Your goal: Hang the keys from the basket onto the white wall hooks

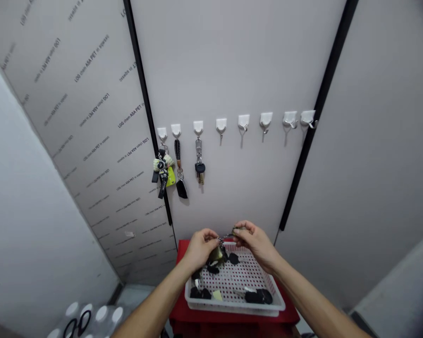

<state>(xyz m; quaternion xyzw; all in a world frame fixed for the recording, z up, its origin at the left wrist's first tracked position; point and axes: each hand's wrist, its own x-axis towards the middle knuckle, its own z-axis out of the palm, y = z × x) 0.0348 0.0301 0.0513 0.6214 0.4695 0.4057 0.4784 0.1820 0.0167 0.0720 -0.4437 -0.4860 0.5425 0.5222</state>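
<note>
Above a white perforated plastic basket (pixel 232 306), both hands hold one keychain (pixel 226 236) stretched between them. My left hand (pixel 201 248) pinches its left end, near a ring, with a yellowish piece and dark parts hanging below. In my right hand (pixel 254 240), thumb and fingers close on the other end, a small greenish-dark piece mostly hidden by the fingers. Dark keys (pixel 258 296) lie in the basket's front right, and more dark key pieces (pixel 200 293) with a pale yellow tag (pixel 217 295) are at its front left.
The basket stands on a red surface (pixel 232 318) against a white panel. White adhesive hooks (pixel 221 125) run in a row above; the left three carry a bow charm keychain (pixel 163 165), a black strap keychain (pixel 178 155) and keys (pixel 199 167). Scissors (pixel 78 324) lie on bottles, lower left.
</note>
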